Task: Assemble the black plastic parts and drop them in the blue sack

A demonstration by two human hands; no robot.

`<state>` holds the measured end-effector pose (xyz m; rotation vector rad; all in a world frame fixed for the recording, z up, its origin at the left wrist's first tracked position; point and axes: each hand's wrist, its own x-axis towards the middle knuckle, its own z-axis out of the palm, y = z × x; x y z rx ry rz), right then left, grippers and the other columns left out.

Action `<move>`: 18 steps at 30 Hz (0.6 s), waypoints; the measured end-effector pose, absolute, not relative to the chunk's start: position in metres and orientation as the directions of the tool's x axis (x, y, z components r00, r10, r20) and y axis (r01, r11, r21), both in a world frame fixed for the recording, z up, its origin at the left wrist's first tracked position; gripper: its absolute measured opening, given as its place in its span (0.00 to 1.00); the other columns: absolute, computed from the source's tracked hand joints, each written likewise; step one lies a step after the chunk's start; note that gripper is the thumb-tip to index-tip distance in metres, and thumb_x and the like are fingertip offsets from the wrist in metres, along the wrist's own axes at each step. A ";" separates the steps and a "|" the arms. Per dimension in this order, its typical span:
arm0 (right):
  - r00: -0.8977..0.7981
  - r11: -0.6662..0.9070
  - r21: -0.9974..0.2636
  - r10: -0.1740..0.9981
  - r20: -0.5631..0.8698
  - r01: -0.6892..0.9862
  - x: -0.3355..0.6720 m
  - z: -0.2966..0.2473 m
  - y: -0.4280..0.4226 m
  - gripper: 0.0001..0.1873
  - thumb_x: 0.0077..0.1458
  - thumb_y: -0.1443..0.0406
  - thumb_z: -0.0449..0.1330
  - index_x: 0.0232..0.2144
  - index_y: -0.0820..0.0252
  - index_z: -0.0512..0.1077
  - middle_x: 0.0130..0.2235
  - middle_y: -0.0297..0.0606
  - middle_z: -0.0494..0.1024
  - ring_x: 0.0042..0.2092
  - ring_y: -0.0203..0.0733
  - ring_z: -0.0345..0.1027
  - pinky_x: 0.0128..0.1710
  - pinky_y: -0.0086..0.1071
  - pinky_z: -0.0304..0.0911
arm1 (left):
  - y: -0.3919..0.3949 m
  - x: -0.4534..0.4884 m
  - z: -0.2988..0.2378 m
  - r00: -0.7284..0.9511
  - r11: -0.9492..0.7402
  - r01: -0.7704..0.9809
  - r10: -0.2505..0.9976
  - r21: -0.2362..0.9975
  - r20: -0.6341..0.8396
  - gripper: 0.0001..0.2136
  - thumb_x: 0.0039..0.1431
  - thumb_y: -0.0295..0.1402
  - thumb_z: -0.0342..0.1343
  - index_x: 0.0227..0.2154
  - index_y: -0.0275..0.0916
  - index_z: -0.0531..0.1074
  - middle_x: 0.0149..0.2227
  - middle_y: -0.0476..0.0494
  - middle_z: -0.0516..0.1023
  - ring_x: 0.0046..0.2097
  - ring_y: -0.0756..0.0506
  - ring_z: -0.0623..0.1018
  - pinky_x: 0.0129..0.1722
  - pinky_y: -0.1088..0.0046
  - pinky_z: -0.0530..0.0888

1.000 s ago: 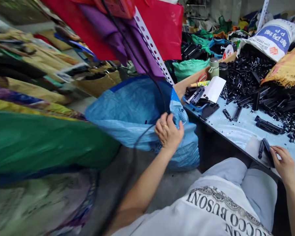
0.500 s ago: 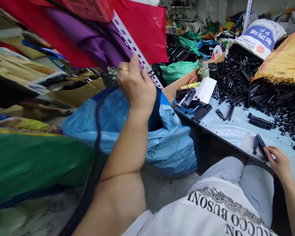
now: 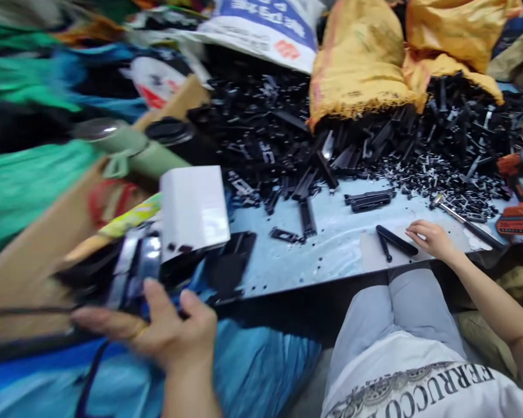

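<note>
My left hand (image 3: 174, 331) has its fingers spread and is blurred by motion. It is over the near edge of a pile of metal and dark tools (image 3: 133, 267), with nothing visible in its grasp; whether it touches them I cannot tell. On the right, my right hand (image 3: 433, 239) hovers at the table's front, its fingertips drawn together and no object showing in them. Just left of those fingertips lies a long black bar (image 3: 396, 240), with a thinner black piece (image 3: 384, 244) beside it, both on a pale mat (image 3: 372, 255).
Black metal parts (image 3: 261, 122) heap along the table's back under yellow sacks (image 3: 357, 58) and a white sack (image 3: 261, 35). A hammer (image 3: 466, 220) and an orange power drill (image 3: 518, 197) lie right. A green bottle (image 3: 148, 154) and white box (image 3: 194, 209) are left, above a blue bag (image 3: 261, 366).
The view has swung right toward the table. My left hand has left the hanging purple and red material and spread its fingers. My right hand has come off the black bar.
</note>
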<state>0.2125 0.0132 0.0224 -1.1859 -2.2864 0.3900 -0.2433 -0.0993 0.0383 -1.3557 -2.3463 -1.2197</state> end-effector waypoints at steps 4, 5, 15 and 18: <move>-0.222 0.351 -0.340 0.905 0.363 0.873 0.267 0.024 0.068 0.15 0.62 0.59 0.49 0.39 0.57 0.73 0.39 0.40 0.76 0.41 0.42 0.70 0.42 0.34 0.66 | -0.101 -0.218 0.001 -0.370 0.180 0.925 0.627 0.335 0.685 0.44 0.44 0.33 0.59 0.61 0.67 0.43 0.65 0.65 0.25 0.64 0.28 0.31 0.59 0.35 0.36; -0.152 0.269 -0.284 0.915 0.374 0.920 0.284 0.025 0.083 0.15 0.62 0.60 0.48 0.41 0.58 0.73 0.41 0.41 0.76 0.42 0.43 0.69 0.43 0.35 0.65 | -0.100 -0.209 -0.005 -0.342 0.159 0.937 0.613 0.312 0.713 0.46 0.42 0.33 0.60 0.62 0.65 0.41 0.65 0.63 0.24 0.64 0.26 0.30 0.58 0.33 0.36; -0.185 0.127 0.384 0.976 0.117 0.914 0.398 0.046 0.182 0.18 0.57 0.73 0.46 0.44 0.66 0.72 0.54 0.53 0.66 0.55 0.52 0.56 0.47 0.43 0.57 | -0.039 -0.078 0.011 0.285 -0.563 0.801 0.659 0.205 0.696 0.25 0.55 0.25 0.53 0.57 0.41 0.60 0.56 0.36 0.68 0.61 0.36 0.62 0.56 0.50 0.66; -0.306 0.247 0.419 0.948 0.081 0.874 0.402 0.056 0.187 0.18 0.57 0.75 0.45 0.43 0.64 0.71 0.49 0.47 0.72 0.57 0.48 0.55 0.56 0.48 0.47 | -0.008 -0.024 0.020 0.590 -0.710 0.668 0.688 0.225 0.422 0.19 0.58 0.27 0.51 0.53 0.39 0.65 0.55 0.37 0.69 0.62 0.38 0.61 0.59 0.53 0.62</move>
